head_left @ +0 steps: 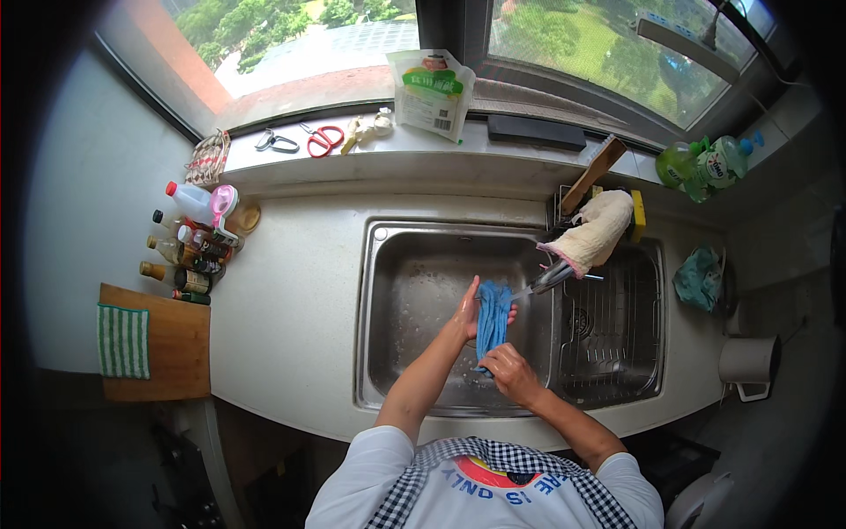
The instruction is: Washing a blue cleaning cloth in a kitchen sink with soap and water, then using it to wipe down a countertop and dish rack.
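Note:
A wet blue cloth (pixel 492 321) is stretched lengthwise between my hands above the large basin of the steel sink (pixel 410 344). My left hand (pixel 468 314) supports its upper part from beneath, the thumb on one side and the fingertips showing on the other. With my right hand (pixel 512 371) I grip the cloth's lower end. Water runs from the metal faucet (pixel 554 276) onto the top of the cloth. A cream fabric cover with a pink edge (pixel 591 228) hangs over the faucet's body.
A wire rack (pixel 605 357) lies in the smaller basin at right. Several bottles (pixel 192 251) stand at left near a wooden cutting board (pixel 178 344) with a striped cloth (pixel 123 340). Red-handled scissors (pixel 324 141) lie on the windowsill. A pale kettle (pixel 747 360) stands at far right.

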A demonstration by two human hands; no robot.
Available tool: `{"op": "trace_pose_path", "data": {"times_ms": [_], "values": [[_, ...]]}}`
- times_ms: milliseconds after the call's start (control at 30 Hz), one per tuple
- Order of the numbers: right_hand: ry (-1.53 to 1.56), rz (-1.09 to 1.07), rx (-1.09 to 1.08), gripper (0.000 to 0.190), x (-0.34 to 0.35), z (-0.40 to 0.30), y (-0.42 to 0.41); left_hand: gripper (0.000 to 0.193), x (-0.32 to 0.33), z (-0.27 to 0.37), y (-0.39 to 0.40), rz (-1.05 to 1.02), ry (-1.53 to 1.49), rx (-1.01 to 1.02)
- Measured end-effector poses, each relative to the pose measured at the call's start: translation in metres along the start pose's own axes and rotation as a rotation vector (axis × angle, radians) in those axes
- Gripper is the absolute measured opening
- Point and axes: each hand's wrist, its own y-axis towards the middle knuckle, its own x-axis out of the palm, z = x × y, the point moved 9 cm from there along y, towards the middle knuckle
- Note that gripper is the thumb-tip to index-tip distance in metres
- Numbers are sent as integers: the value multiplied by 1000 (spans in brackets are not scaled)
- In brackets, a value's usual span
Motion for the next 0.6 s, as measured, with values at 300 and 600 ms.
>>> {"op": "trace_pose_path", "data": {"times_ms": [300, 600], "values": [[367, 330, 374, 13, -54, 111, 30, 74, 27, -7, -8, 31, 272, 10], [691, 668, 762, 54, 53, 171, -13, 39, -23, -4, -16, 301, 216, 215]]}}
